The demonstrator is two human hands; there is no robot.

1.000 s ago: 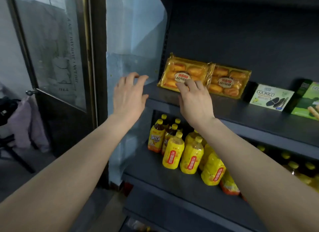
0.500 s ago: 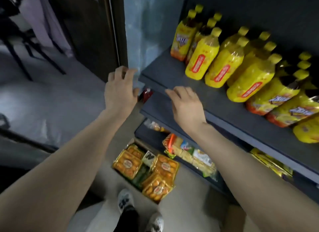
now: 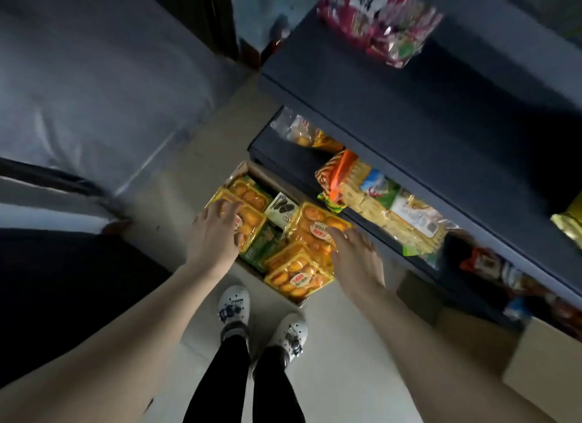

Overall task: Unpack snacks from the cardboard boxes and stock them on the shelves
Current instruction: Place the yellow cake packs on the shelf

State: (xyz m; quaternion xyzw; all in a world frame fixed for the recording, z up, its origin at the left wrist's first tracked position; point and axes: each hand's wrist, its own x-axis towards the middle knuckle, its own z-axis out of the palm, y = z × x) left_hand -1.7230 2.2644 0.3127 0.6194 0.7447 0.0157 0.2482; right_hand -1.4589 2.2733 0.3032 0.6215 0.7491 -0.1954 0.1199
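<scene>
The head camera is looking steeply down from standing height, taking in the person's own shoes point(image 3: 234, 303) on the floor; it is facing the cardboard box point(image 3: 242, 169) just ahead and the dark shelves point(image 3: 362, 85) rising on the right; wide-angle bending is curving the edges; only one view is running.

Hardly any print here can be read. The yellow cake packs in the cardboard box point(image 3: 242, 170) each carry a round red-and-white label: one on the right pack point(image 3: 318, 224), one on the near pack point(image 3: 299, 279), with lettering too smeared to make out. The white carton point(image 3: 281, 209) between the packs shows a fragment like "CO" beside dark biscuit pictures. The pink bag point(image 3: 378, 16) on the far shelf has large dark characters on a white panel, unreadable.
</scene>
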